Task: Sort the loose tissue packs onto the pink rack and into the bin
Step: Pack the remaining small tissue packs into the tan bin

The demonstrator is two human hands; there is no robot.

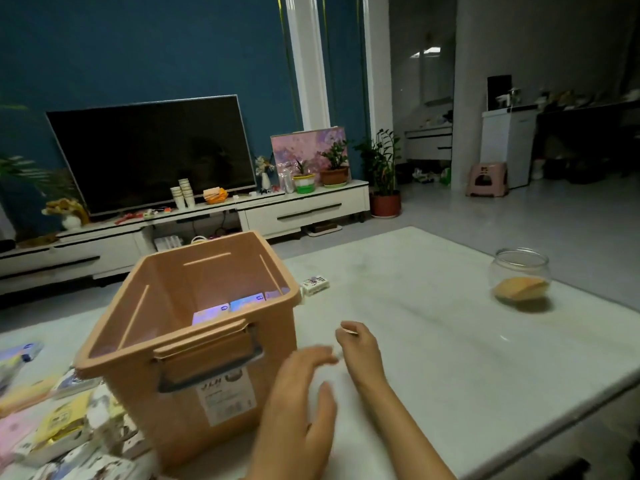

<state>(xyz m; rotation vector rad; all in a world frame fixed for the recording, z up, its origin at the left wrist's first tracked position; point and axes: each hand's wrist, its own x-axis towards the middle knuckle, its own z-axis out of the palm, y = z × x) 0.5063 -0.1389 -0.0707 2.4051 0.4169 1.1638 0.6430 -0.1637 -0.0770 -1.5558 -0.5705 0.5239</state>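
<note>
With left hand (301, 403) flat and empty, right hand (360, 348) curled, hold unclear, reach past bin (173, 427) for lone pack (314, 285).

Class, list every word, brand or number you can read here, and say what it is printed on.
"JLH", uncertain: white label on the bin front.
Smaller print on that label: too small to read.
Tissue packs left of the bin, and single pack beyond it: blurred, unreadable.

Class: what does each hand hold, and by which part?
The left hand holds nothing. The right hand has curled fingers; whether they pinch something small cannot be told.
</note>
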